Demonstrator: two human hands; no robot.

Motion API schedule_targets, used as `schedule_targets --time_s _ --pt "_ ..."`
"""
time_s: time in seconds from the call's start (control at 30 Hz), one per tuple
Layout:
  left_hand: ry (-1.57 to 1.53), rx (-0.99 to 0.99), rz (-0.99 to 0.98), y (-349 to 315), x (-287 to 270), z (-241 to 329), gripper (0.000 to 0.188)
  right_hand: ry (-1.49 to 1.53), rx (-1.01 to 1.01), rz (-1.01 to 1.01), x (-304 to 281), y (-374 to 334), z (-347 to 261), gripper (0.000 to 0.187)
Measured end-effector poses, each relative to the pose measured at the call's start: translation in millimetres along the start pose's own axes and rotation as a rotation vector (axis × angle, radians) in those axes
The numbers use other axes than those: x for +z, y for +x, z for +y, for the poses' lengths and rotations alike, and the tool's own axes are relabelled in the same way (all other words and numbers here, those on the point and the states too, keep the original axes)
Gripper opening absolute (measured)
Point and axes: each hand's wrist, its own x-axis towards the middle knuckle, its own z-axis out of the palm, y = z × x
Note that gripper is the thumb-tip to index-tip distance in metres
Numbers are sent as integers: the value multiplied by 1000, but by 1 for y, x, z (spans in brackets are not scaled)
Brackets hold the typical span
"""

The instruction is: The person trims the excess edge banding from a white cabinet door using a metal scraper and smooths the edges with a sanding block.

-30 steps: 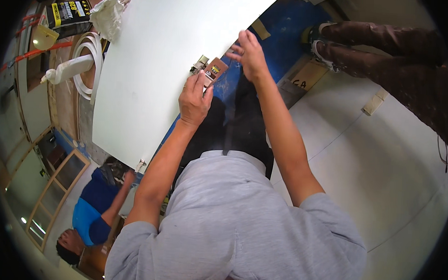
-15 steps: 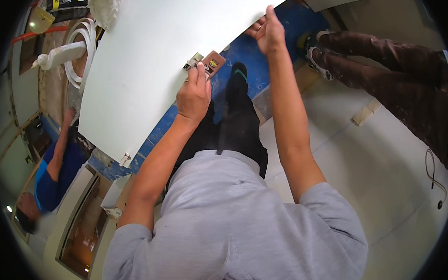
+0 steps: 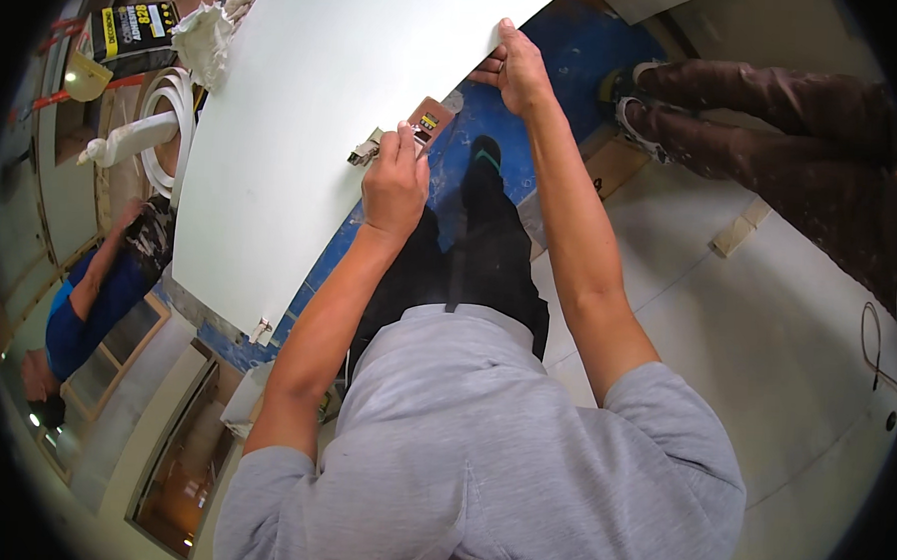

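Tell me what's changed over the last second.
The right hand, open beside the panel, has moved up along its edge and taken hold there. The co-worker at left has moved up and farther left in the picture. The left hand stays on the brown block; the brown trousers stay at right.
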Motion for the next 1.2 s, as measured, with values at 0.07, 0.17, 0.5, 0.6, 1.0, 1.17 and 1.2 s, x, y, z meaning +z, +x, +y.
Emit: schedule_targets --time_s 0.07,0.17,0.5,0.6,1.0,1.17,1.2 --pt "-3 21 10 11 -1 6 57 -1 13 -25 -2 0 -1 58" --pt "-9 31 2 23 -2 10 56 -8 31 -46 -5 0 -3 58" --pt "-38 -4 -60 49 -2 14 54 24 75 -55 -6 -3 0 61" --pt "-9 -62 -118 49 -7 15 54 2 100 -65 -1 -7 -6 61" --pt "50 6 -134 46 -8 7 56 -101 -76 102 -38 46 -65 54" --pt "43 62 -75 51 -4 6 55 -88 -57 27 -48 51 -64 55" --pt "45 72 -59 53 -3 4 55 -82 -70 -4 -47 53 -68 54"
